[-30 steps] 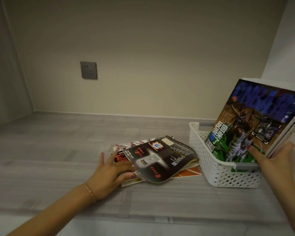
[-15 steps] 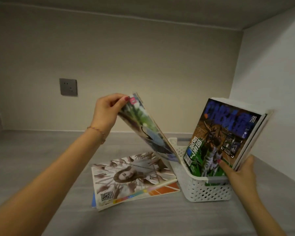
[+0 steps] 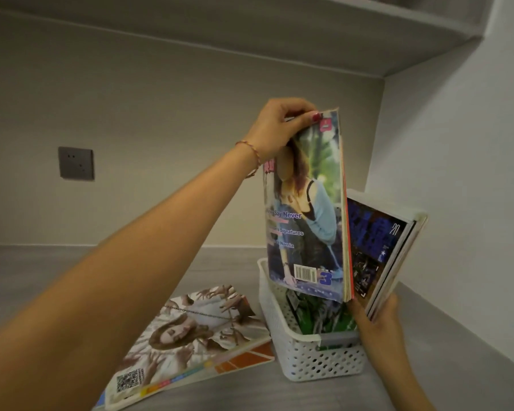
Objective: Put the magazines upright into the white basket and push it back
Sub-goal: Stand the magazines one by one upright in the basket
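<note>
My left hand (image 3: 275, 130) pinches the top edge of a magazine (image 3: 306, 209) with a woman in blue on its cover. It hangs upright, its lower edge over the white perforated basket (image 3: 306, 360). My right hand (image 3: 379, 317) grips a bundle of magazines with a dark blue cover (image 3: 377, 250) that stands tilted to the right inside the basket. A small stack of magazines (image 3: 190, 336) lies flat on the grey shelf, left of the basket and touching its corner.
The basket sits near the right side wall (image 3: 457, 188) of a grey shelf compartment. A grey wall socket (image 3: 75, 163) is on the back wall at the left. Another shelf board (image 3: 368, 28) runs overhead.
My left hand has lifted the woman-in-blue magazine off the flat stack and swung it upright over the basket. My right hand still holds the dark blue bundle tilted aside.
</note>
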